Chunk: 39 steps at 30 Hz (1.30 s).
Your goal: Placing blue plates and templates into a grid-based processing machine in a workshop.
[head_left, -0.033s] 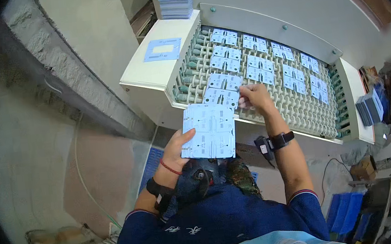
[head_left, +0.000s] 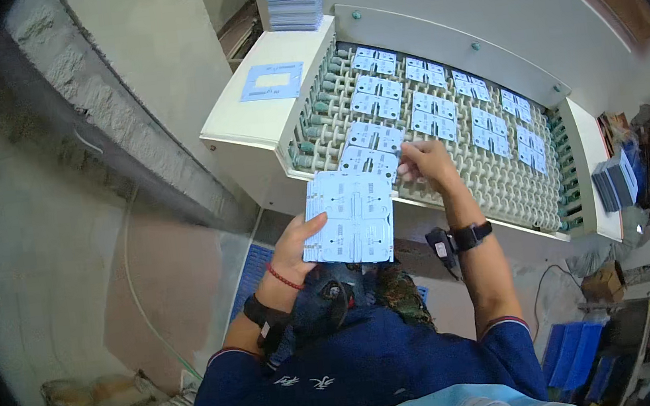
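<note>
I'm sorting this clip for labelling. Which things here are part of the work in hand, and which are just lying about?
In the work:
left hand holding a stack of panels
right hand on a panel at the roller conveyor
rows of panels on the rollers

Lying about:
blue sheet
pile of panels
cardboard box

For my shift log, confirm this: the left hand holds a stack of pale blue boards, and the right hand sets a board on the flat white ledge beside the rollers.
One thing is wrong. The head view shows the right hand setting its board on the roller bed, not on the flat white ledge. The left hand does hold the stack of pale blue boards.
</note>
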### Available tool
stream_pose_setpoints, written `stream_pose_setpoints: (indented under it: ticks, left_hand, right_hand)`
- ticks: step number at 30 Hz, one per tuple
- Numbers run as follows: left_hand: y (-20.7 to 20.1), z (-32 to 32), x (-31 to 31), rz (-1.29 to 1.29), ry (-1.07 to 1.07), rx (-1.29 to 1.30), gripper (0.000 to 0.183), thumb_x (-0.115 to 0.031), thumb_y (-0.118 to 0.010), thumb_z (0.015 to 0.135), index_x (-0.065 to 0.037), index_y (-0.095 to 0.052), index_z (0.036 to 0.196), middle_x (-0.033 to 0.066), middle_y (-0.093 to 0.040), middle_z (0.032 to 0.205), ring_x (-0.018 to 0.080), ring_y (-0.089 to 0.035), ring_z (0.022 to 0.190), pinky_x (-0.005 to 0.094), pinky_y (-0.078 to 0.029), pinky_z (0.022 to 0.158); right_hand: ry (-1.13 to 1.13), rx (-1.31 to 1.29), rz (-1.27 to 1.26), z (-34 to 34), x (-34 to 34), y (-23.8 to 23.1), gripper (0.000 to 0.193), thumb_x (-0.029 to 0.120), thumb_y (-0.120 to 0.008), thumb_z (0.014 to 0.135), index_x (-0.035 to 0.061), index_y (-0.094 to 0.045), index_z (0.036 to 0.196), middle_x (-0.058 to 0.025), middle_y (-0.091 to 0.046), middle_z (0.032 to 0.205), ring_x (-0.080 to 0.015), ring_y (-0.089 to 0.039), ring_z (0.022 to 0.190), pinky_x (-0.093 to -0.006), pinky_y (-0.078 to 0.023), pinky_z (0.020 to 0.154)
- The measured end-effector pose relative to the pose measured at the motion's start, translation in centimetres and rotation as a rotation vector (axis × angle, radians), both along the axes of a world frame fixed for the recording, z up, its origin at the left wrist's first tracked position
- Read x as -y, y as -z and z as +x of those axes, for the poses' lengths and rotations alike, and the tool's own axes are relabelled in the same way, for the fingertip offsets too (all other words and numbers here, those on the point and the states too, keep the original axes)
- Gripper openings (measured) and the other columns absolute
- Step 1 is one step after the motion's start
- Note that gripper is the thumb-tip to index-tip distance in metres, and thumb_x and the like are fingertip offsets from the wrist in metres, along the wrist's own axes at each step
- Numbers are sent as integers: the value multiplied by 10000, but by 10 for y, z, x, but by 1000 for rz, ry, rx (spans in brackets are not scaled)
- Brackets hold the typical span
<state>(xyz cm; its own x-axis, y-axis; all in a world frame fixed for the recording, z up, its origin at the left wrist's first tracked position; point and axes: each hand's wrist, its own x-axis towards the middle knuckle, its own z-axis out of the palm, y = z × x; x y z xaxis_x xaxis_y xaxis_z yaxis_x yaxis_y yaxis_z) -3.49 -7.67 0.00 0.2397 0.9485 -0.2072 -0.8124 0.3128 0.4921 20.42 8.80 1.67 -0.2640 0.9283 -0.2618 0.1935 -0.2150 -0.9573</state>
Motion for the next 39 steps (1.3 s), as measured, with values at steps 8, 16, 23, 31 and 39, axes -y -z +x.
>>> stream_pose_setpoints:
  ticks: [8,16,23,31,39]
  left_hand:
    - [3,13,-24,64,-1,-96,431,-90,-559,841,70,-404,1210,165,-543,1112,244,-565,1000,347,-477,848]
    - [8,20,-21,-3,-26,-52,419,-53,-544,836,70,-407,1212,162,-551,1100,245,-570,988,350,-480,842]
    - [10,14,-18,-24,-7,-111,397,-60,-565,819,73,-445,1173,161,-565,1082,248,-589,957,357,-491,821]
    - [12,15,-16,-28,17,-56,421,-64,-555,818,66,-423,1196,166,-548,1119,274,-564,1011,392,-459,876]
    - [16,20,-14,-1,25,-61,479,-94,-583,806,69,-396,1215,174,-537,1139,288,-555,1026,409,-454,886]
  right_hand:
    - [-145,-15,-81,5,93,-21,229,213,-611,834,-12,-617,794,-52,-589,625,-106,-550,471,-218,-447,428]
    - [62,-102,-19,58,63,-15,239,207,-648,807,-2,-602,701,-32,-566,572,-91,-519,460,-213,-408,419]
    - [286,471,158,131,32,-28,268,187,-660,777,-47,-611,655,-65,-550,514,-120,-496,411,-243,-377,378]
    - [445,459,-22,241,22,-37,205,151,-695,747,-8,-604,655,-23,-503,524,-103,-417,396,-255,-295,365]
    - [655,559,-24,334,38,-57,209,136,-710,723,-26,-612,634,-42,-502,504,-110,-392,369,-263,-252,342]
